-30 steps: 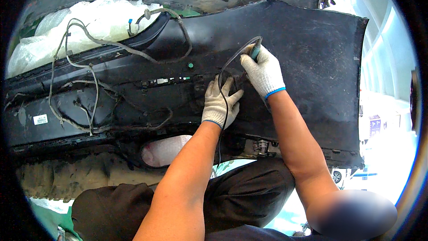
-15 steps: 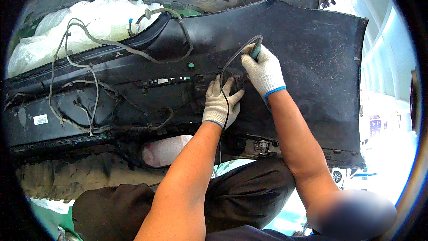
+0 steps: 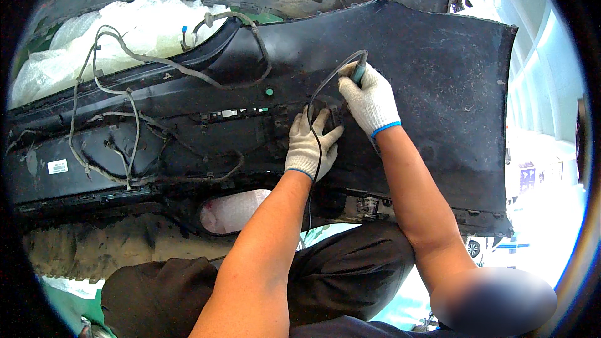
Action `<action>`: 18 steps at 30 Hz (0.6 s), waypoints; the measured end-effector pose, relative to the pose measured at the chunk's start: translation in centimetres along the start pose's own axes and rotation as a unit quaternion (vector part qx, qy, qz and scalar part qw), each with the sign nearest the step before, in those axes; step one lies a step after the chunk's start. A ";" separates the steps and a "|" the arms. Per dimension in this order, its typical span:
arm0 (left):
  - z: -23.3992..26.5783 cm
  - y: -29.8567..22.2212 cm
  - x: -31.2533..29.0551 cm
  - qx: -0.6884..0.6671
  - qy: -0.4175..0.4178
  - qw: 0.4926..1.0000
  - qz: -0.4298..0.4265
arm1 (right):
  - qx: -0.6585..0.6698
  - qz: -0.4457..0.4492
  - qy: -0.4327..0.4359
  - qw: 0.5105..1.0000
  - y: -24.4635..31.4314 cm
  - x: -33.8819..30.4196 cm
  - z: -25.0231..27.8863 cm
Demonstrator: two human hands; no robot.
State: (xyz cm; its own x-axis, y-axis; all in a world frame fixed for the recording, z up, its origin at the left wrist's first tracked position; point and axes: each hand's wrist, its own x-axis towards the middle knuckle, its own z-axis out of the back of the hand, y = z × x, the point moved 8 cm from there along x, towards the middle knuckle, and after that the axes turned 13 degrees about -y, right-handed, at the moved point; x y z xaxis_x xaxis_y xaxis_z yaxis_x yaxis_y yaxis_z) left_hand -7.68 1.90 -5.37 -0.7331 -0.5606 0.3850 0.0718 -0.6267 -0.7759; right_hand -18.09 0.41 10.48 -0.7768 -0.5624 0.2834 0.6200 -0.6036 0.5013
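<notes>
Across the panel, we seem mid-job, right hand clamped on the tool, left hand spread flat, remainder unclear.

- Cannot see the working end of the green tool, covered by the right hand.
- Cannot inspect the black panel beneath the left hand.
- Cannot read the white label; print too small.
- Cannot identify the blurred patch, near right.
</notes>
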 end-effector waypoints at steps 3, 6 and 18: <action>0.1 0.0 0.0 0.002 0.003 1.000 0.002 | -0.007 -0.004 0.005 1.000 0.3 -0.1 0.0; 0.1 0.0 0.0 0.001 0.008 1.000 0.005 | -0.024 -0.003 0.006 1.000 0.9 -0.1 0.2; 0.4 -0.2 0.1 0.005 0.016 1.000 0.006 | 0.007 0.005 -0.004 1.000 0.8 0.0 1.0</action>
State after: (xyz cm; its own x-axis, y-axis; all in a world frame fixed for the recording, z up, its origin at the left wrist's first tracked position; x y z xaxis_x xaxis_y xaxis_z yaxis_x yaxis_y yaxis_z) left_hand -7.52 1.75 -5.00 -0.7536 -0.5509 0.3586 0.0882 -0.6253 -0.7754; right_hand -17.66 0.50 11.68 -0.7713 -0.5643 0.2945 0.6263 -0.5903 0.5092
